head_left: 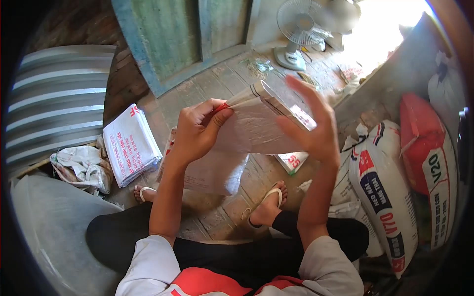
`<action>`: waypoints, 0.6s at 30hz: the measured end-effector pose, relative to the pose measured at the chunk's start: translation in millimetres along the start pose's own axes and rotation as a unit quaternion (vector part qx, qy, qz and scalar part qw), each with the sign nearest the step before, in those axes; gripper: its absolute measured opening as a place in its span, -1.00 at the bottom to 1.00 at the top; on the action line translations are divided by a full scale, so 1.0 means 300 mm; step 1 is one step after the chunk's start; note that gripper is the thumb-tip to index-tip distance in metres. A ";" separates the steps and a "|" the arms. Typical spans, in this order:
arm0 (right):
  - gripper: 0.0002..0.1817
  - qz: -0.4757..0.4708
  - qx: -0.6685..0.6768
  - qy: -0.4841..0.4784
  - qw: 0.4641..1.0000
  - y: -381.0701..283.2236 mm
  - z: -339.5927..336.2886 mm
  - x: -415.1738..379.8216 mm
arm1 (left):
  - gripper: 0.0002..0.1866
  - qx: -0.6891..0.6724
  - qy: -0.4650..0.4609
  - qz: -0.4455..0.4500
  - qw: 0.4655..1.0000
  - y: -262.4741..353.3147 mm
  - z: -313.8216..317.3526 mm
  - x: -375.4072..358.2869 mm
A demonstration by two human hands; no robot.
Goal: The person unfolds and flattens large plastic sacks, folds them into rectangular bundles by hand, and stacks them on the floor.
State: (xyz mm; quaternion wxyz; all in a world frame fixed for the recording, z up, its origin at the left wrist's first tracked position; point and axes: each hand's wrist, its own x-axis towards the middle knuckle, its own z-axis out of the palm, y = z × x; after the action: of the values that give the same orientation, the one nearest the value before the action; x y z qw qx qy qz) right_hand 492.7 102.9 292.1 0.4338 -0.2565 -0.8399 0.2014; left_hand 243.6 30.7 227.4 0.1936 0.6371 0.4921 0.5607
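Observation:
A pale woven sack (261, 126) hangs in front of me at chest height, its striped edge towards the upper right. My left hand (200, 129) pinches a corner of it between thumb and fingers, where a bit of red print shows. Beside the sack's right end is my right hand (313, 121), slightly blurred, with thumb and fingers spread apart. Below the held sack, another pale sheet or part of a sack (210, 175) lies between my legs; whether the two are joined is not clear.
Folded printed sacks (131, 145) are stacked at left, beside a crumpled sack (84, 167) and corrugated metal (61, 93). Filled sacks (382, 197) stand at right. A fan (291, 56) is at the back near a greenish panel (173, 37). A printed packet (292, 163) lies near my foot.

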 end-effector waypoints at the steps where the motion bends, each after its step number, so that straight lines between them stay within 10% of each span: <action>1: -0.32 -0.027 0.012 -0.019 0.999 0.000 0.034 0.000 | -0.78 0.005 -0.003 0.000 1.000 0.008 0.016 -0.004; 9: -0.63 0.091 0.108 0.001 0.990 0.045 0.138 -0.028 | -0.74 -0.103 0.086 0.000 0.991 0.093 0.103 -0.012; 12: -0.67 0.077 0.128 -0.011 0.989 0.043 0.153 -0.030 | -0.74 0.035 0.093 0.205 0.974 0.070 0.112 0.014; 18: -0.68 0.052 0.146 -0.031 0.987 0.029 0.192 -0.038 | -0.76 -0.092 0.105 0.084 0.987 0.023 0.117 -0.012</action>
State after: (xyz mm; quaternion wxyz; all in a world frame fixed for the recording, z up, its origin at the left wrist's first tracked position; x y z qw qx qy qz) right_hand 452.7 96.2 248.7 0.4291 -0.2270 -0.8004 0.3518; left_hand 278.7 35.3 220.5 0.1505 0.5933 0.4009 0.6817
